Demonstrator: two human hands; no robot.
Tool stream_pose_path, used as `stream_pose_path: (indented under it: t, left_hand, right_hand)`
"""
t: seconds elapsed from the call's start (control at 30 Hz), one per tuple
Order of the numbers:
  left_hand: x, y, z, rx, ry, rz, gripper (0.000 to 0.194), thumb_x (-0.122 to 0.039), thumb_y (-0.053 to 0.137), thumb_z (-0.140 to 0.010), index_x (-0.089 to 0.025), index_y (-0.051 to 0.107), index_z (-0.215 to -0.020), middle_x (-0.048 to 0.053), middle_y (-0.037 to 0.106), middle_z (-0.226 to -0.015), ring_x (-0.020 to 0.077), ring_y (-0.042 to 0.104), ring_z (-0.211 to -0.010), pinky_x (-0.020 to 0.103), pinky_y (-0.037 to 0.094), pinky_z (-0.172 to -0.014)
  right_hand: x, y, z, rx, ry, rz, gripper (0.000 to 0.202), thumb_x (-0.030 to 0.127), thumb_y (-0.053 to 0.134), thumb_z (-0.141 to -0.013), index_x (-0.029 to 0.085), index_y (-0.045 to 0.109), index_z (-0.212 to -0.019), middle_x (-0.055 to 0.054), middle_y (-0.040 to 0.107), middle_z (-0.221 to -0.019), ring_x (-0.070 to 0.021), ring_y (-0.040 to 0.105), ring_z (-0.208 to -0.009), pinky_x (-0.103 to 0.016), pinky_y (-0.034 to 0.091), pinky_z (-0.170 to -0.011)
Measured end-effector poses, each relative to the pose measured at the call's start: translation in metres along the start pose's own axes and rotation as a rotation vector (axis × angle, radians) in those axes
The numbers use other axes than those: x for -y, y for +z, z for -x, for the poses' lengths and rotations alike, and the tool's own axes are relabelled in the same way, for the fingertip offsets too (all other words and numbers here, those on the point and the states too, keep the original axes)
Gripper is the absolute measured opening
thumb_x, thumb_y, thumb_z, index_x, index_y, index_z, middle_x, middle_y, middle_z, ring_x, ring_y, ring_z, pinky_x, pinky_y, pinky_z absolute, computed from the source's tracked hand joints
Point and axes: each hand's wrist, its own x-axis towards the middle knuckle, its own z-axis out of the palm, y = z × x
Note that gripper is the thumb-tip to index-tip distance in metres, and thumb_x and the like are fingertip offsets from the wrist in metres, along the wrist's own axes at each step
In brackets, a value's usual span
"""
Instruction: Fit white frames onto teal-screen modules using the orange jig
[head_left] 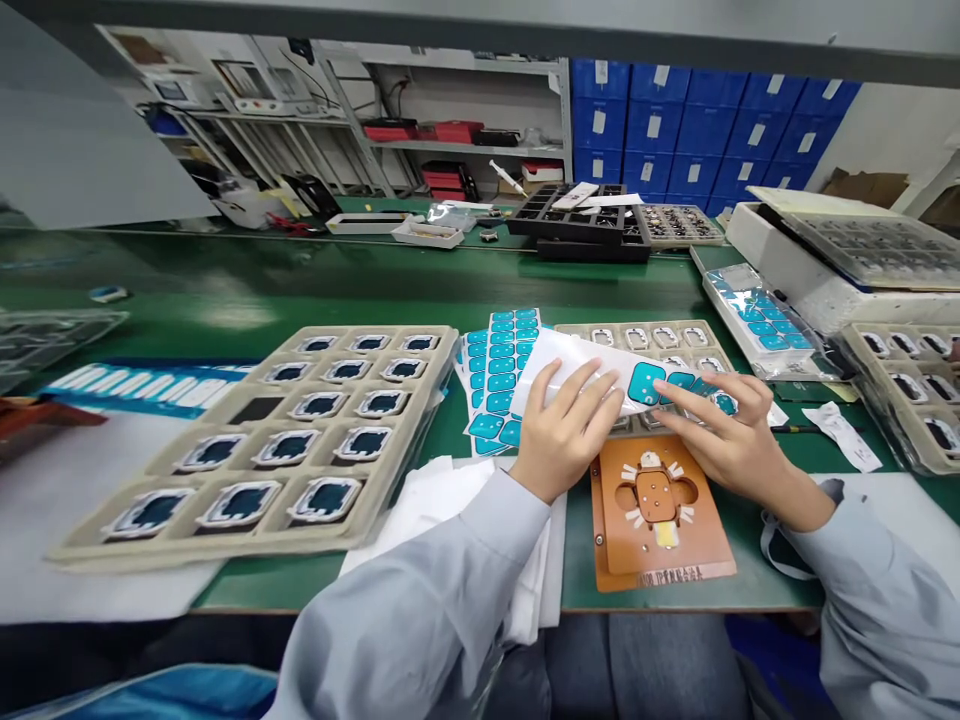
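My left hand (566, 425) holds the left part of a white sheet (577, 362) that carries a row of blue stickers (646, 383) on its right. The fingers of my right hand (724, 425) are at those stickers, near the sheet's right end; whether a sticker is pinched between them is too small to tell. Under and left of the sheet lie more sheets of blue stickers (502, 365). Below my hands rests an orange-brown fixture (660, 500) with a shaped recess. A beige tray (375, 400) of framed dark parts is on the left.
Behind my hands is another beige tray (705, 345). White sheets (450, 500) lie at the table's front edge. Black trays (577, 225) stand at the back. On the right are a bagged stack of blue stickers (769, 320), a foam box (795, 270) and one more parts tray (911, 390).
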Motion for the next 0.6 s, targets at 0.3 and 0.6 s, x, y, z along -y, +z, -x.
stream_pose_path:
  t: [0.3, 0.6]
  left_hand:
    - [-0.004, -0.003, -0.001, 0.009, 0.012, 0.034, 0.016, -0.010, 0.056, -0.091, -0.017, 0.065, -0.102, 0.008, 0.076, -0.112, 0.0273, 0.067, -0.118, 0.053, 0.043, -0.106]
    - [0.015, 0.003, 0.010, 0.235, -0.234, 0.087, 0.019, -0.031, 0.055, -0.096, -0.019, 0.064, -0.107, 0.012, 0.071, -0.123, 0.0301, 0.060, -0.127, 0.055, 0.039, -0.109]
  right_hand:
    - [0.000, 0.001, 0.002, 0.034, 0.010, -0.074, 0.051, 0.011, 0.061, -0.093, 0.031, 0.054, -0.139, 0.003, 0.068, -0.128, -0.0269, 0.049, -0.119, -0.048, 0.035, -0.101]
    - [-0.002, -0.026, 0.006, -0.049, 0.375, -0.786, 0.040, 0.022, 0.052, -0.100, 0.040, 0.060, -0.135, 0.000, 0.066, -0.129, -0.0253, 0.056, -0.117, -0.047, 0.044, -0.100]
